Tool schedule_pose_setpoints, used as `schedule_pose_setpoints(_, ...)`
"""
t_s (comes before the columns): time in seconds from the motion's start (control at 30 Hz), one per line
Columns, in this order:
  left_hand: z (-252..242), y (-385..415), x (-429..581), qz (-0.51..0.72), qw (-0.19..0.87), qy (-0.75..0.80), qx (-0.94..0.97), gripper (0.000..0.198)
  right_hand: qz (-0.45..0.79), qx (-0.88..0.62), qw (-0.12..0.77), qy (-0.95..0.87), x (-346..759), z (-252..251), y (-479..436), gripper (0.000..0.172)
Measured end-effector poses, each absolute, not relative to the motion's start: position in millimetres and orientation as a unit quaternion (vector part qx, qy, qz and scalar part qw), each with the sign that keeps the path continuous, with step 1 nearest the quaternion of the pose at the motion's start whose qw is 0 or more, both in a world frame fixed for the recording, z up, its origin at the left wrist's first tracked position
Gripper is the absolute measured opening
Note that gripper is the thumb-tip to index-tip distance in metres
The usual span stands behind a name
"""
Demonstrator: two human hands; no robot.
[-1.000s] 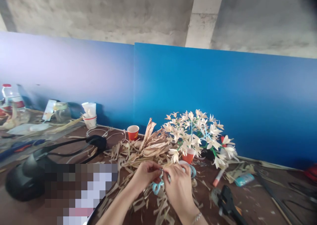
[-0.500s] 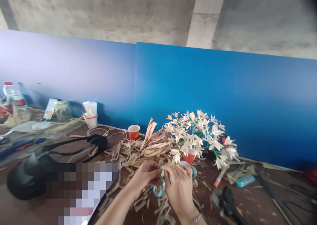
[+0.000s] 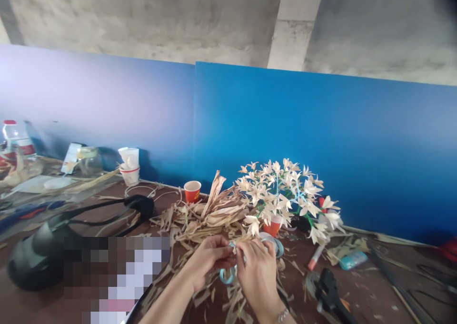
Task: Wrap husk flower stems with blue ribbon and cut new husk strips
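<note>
My left hand and my right hand meet fingertip to fingertip above a litter of dry husk scraps. Between them, both pinch a narrow piece of light-blue tape, mostly covered by the fingers. A loop of light-blue tape shows just below the fingertips. Behind my right hand lies a pale blue tape roll. Beyond the hands, a red paper cup holds a spray of cream husk flowers with green and blue stems.
Dry corn husks are heaped ahead, beside another red cup. A black strapped headset-like object lies left, near a white cup and a jar. A black tool and a marker lie right.
My fingers have shifted slightly at the pinched tape, and more light blue shows between the fingertips. The tape loop below has moved a little to the left.
</note>
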State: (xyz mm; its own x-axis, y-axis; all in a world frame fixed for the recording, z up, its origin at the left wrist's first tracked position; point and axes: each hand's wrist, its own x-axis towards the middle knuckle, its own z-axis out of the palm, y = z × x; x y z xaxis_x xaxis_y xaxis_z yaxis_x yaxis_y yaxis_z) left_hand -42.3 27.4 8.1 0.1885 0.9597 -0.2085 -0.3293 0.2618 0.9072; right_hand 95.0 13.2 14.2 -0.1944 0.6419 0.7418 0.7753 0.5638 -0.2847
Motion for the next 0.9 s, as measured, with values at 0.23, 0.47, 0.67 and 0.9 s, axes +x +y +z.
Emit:
schedule_pose_setpoints(0.23,13,28,-44,0.469,0.645,0.421,0.433,0.032,-0.084,-0.461,0.447,-0.762,93,16,12,0.018)
schedule_pose_setpoints(0.47,18,31,-48,0.478,0.587,0.428,0.494,0.031,0.123,-0.478,0.484,-0.722,94,22,14,0.013)
schedule_pose_setpoints(0.67,24,25,-54,0.464,0.612,0.37,0.523,0.023,0.638,-0.401,0.395,-0.525,102,28,20,0.006)
schedule_pose_setpoints(0.9,22,22,-52,0.483,0.606,0.348,0.528,0.021,0.694,-0.385,0.376,-0.479,102,28,20,0.007)
